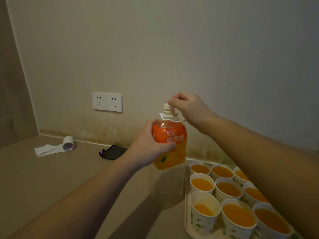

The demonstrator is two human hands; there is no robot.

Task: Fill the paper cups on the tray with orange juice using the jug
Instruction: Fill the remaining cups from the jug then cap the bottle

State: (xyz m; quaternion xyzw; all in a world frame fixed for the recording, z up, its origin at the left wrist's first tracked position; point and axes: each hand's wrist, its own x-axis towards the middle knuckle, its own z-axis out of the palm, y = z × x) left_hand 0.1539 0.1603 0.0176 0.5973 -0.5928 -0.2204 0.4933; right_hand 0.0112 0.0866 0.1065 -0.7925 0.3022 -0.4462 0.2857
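A large clear juice jug (170, 152) with an orange label stands upright on the counter, nearly empty below the label. My left hand (151, 144) grips its upper body around the label. My right hand (186, 106) is above the neck, fingers curled beside the white cap (166, 106), pinching something small and white there. To the right a beige tray (187, 219) holds several paper cups (204, 213) with leaf prints, all containing orange juice. My right forearm hides part of the tray's right side.
A toilet paper roll (68, 143) lies partly unrolled at the back left of the counter. A dark pouch (113, 151) lies near the wall behind my left wrist. Two wall sockets (107, 102) sit above the counter.
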